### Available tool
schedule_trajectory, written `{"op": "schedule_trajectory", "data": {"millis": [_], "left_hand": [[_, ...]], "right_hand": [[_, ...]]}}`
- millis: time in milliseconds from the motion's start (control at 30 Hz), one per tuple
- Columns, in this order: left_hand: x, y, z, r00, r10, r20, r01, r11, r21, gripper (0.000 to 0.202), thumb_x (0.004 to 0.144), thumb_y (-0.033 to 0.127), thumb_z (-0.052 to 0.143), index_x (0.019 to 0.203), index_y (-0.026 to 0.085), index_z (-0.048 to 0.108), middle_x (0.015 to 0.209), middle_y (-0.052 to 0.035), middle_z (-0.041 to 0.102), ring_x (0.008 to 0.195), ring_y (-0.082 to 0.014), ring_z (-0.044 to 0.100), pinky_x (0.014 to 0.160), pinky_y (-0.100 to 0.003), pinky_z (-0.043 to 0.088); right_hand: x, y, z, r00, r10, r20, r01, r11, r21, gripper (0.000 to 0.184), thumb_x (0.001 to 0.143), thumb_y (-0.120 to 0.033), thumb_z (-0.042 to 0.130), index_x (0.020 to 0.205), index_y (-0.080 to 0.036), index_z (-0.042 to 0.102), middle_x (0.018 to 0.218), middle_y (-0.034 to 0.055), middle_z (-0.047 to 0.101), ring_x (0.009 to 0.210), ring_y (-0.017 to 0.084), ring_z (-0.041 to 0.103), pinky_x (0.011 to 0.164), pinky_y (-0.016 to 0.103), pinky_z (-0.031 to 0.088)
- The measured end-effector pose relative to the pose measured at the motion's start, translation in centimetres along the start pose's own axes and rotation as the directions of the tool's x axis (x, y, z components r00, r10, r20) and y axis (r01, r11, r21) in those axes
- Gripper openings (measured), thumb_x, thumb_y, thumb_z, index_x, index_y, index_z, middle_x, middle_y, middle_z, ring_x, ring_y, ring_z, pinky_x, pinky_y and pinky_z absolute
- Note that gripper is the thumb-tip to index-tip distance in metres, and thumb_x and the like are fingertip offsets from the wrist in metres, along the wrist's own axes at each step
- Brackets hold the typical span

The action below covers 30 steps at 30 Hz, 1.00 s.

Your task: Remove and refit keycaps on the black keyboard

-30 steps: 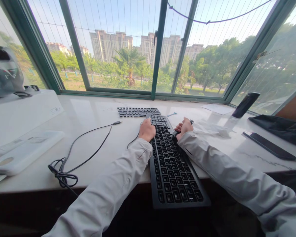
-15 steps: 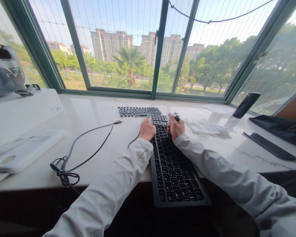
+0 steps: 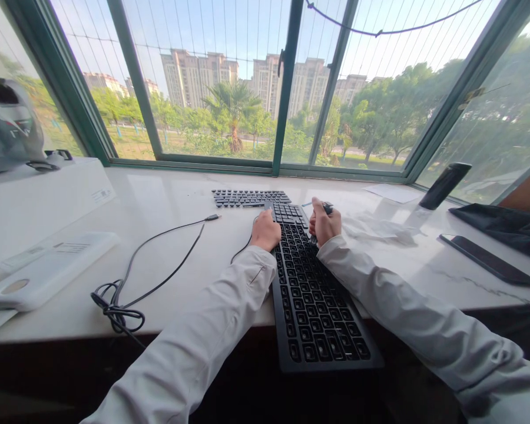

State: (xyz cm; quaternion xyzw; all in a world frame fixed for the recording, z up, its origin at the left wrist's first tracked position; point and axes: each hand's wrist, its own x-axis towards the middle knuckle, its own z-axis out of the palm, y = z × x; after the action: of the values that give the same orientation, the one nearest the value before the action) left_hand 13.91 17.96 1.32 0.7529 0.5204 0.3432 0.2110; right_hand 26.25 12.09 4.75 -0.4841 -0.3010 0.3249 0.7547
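At a pale stone counter beneath a wide green-framed window, a person in a light grey jacket works over a black keyboard (image 3: 311, 294) that lies lengthwise away from the body, its near end jutting past the counter's edge. The left hand (image 3: 265, 231) rests on the keyboard's left side near its far end, knuckles up. Its fingers curl out of sight behind the hand, so whether they clasp the edge cannot be told. The right hand (image 3: 324, 225) hovers at the keyboard's right side, level with the left, its fingers closed in a fist around a small dark tool (image 3: 326, 207), whose tip pokes out above the knuckles.

Just beyond the keyboard's far end, rows of loose black keycaps (image 3: 249, 198) lie set out on the counter (image 3: 168, 200). A black cable (image 3: 159, 259) trails from a tangle at the near edge on the left towards a plug lying near the keycaps. Further left sit a flat white box (image 3: 39, 271) and a grey helmet (image 3: 9, 129). To the right of the hands lies a crumpled white sheet (image 3: 380, 228), and beyond it a dark phone (image 3: 488, 260), a black cylinder (image 3: 444, 185) and a folded dark cloth (image 3: 507, 227). Apartment blocks and palm trees fill the view outside.
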Motion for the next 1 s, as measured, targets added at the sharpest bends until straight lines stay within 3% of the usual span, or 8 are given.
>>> {"op": "schedule_trajectory", "data": {"millis": [267, 600, 1000], "left_hand": [[0.0, 0.0, -0.1, 1.0, -0.005, 0.001, 0.005, 1.0, -0.009, 0.053, 0.08, 0.011, 0.043, 0.132, 0.009, 0.05, 0.138, -0.0138, 0.051, 0.128, -0.0232, 0.047, 0.107, -0.03, 0.033], [-0.1, 0.0, -0.2, 1.0, 0.0, 0.006, 0.0, 1.0, -0.005, 0.052, 0.08, 0.011, 0.043, 0.131, 0.012, 0.05, 0.139, -0.012, 0.051, 0.127, -0.0223, 0.047, 0.107, -0.03, 0.033], [0.1, -0.1, -0.2, 1.0, -0.001, 0.007, 0.002, 1.0, -0.028, 0.052, 0.079, 0.011, 0.045, 0.131, 0.012, 0.051, 0.139, -0.0119, 0.05, 0.128, -0.0225, 0.047, 0.108, -0.029, 0.032]], "right_hand": [[0.0, 0.1, 0.0, 0.997, -0.05, 0.067, 0.054, 0.997, -0.057, 0.041, 0.074, -0.041, 0.071, 0.058, -0.022, 0.038, 0.037, -0.0104, 0.031, 0.029, 0.004, 0.024, 0.025, 0.017, 0.019], [1.6, -0.8, -1.1, 0.987, 0.142, -0.073, -0.136, 0.987, 0.082, 0.043, 0.085, -0.032, 0.055, 0.056, -0.022, 0.025, 0.035, -0.0116, 0.021, 0.029, 0.003, 0.018, 0.025, 0.016, 0.016], [1.6, -0.8, -1.2, 0.979, 0.175, -0.107, -0.162, 0.979, 0.126, 0.041, 0.086, -0.031, 0.052, 0.057, -0.021, 0.024, 0.037, -0.0118, 0.021, 0.029, 0.003, 0.016, 0.026, 0.015, 0.017]]}}
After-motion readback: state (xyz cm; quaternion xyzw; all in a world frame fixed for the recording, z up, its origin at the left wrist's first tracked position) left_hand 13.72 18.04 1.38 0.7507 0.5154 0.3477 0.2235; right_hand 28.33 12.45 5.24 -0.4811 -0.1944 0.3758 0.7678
